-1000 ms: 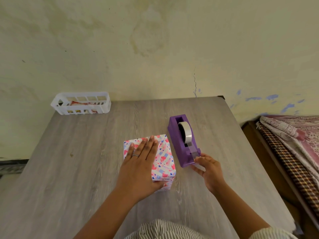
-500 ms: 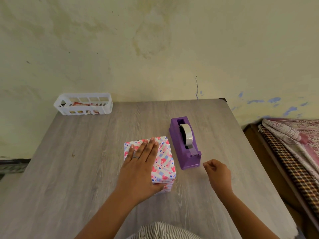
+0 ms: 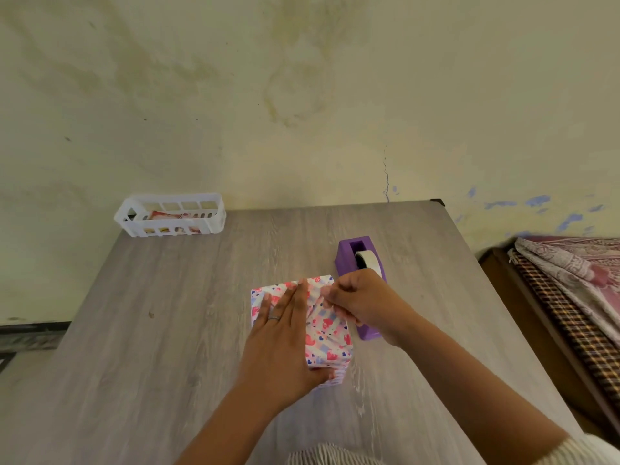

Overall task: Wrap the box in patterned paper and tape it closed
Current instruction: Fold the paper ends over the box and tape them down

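Observation:
The box (image 3: pixel 327 344), covered in white paper with pink and blue hearts, stands on the grey wooden table (image 3: pixel 161 330). My left hand (image 3: pixel 285 333) lies flat on its top with straight fingers, pressing the paper down. My right hand (image 3: pixel 362 300) hovers over the box's far right top edge, fingers curled, pinching what looks like a short piece of clear tape against the paper; the tape itself is barely visible. The purple tape dispenser (image 3: pixel 349 253) sits just right of the box, partly hidden behind my right hand.
A white slotted plastic basket (image 3: pixel 214 213) holding some packets stands at the table's far left by the wall. A bed with patterned cloth (image 3: pixel 570 280) lies past the table's right edge.
My right hand left the dispenser's cutter, drew back to the right, then came left onto the box's top. My left hand stayed pressed on the box.

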